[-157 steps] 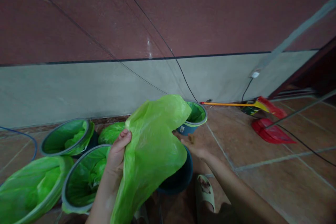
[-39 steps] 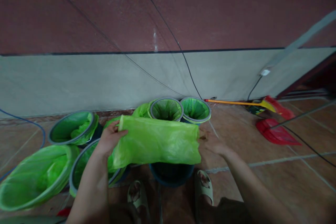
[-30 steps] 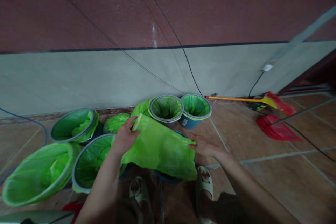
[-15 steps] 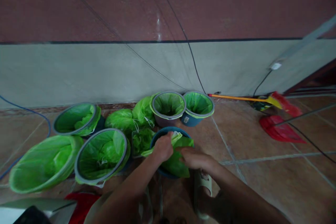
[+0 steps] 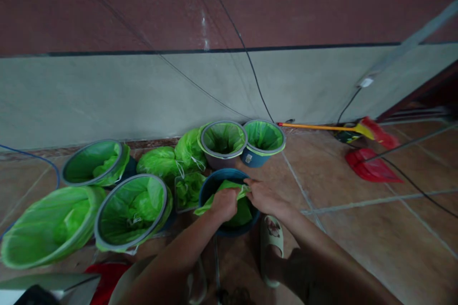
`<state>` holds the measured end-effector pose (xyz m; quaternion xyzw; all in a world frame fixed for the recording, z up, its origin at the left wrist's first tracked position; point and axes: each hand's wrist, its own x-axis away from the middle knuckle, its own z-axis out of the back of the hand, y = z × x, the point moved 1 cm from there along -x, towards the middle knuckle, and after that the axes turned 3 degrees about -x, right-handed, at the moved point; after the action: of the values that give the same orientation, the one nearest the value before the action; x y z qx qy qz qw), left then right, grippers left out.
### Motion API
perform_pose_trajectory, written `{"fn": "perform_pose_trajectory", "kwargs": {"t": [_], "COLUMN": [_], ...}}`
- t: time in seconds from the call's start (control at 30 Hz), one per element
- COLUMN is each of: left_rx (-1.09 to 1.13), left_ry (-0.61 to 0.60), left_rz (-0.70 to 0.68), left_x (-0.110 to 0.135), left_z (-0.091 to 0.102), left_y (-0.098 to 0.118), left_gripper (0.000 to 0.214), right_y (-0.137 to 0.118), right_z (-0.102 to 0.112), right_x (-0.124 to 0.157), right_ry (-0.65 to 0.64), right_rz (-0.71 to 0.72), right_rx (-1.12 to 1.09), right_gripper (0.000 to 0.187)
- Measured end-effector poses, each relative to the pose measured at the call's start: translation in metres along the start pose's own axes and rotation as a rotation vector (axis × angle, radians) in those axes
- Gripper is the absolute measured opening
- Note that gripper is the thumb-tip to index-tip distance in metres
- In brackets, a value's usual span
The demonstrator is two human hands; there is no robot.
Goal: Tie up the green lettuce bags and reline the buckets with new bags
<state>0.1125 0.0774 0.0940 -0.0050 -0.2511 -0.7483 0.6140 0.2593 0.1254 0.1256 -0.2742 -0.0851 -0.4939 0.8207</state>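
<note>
A blue bin (image 5: 214, 179) stands on the floor in front of me, between my feet and the wall. Gathered over its mouth is a green plastic bag (image 5: 240, 213), part of it hanging down inside. My left hand (image 5: 226, 204) is closed around the bag's upper edge, and a flap of the bag sticks out to the left of it. My right hand (image 5: 262, 195) pinches the same edge at the bin's right rim. Behind the blue bin are two bins lined with green bags, a greyish one (image 5: 219, 162) and a blue one (image 5: 255, 159).
At left stand several lined bins, among them a grey-rimmed bin (image 5: 164, 200) and a green-covered one (image 5: 10, 248). Stuffed green bags (image 5: 159, 162) and a small basket (image 5: 178, 195) lie between. A broom (image 5: 318, 127) and red dustpan (image 5: 374, 167) are at right.
The bag's sheet, which hung over the bin's front, has dropped inside it. My right hand has moved up and away to the rim, stretching the edge from my left hand. The view has shifted slightly.
</note>
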Motion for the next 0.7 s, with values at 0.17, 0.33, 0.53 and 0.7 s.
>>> {"fn": "perform_pose_trajectory", "kwargs": {"t": [0.17, 0.33, 0.53, 0.7], "left_rx": [-0.118, -0.148, -0.124, -0.122], "left_ry": [0.011, 0.126, 0.148, 0.161], "left_rz": [-0.222, -0.243, -0.227, -0.108], "left_x": [0.004, 0.004, 0.003, 0.003], "left_z": [0.006, 0.013, 0.012, 0.013], "left_y": [0.008, 0.002, -0.004, -0.004], "left_gripper": [0.033, 0.032, 0.027, 0.027], "right_y": [0.002, 0.000, 0.001, -0.006], "right_z": [-0.006, -0.021, -0.012, -0.010], "right_x": [-0.010, -0.015, -0.021, -0.013], "right_ry": [-0.028, -0.151, -0.012, -0.304], "right_rz": [0.133, 0.113, -0.012, -0.043], "right_rx": [-0.080, -0.091, -0.274, -0.805], "right_gripper": [0.056, 0.038, 0.032, 0.049]}}
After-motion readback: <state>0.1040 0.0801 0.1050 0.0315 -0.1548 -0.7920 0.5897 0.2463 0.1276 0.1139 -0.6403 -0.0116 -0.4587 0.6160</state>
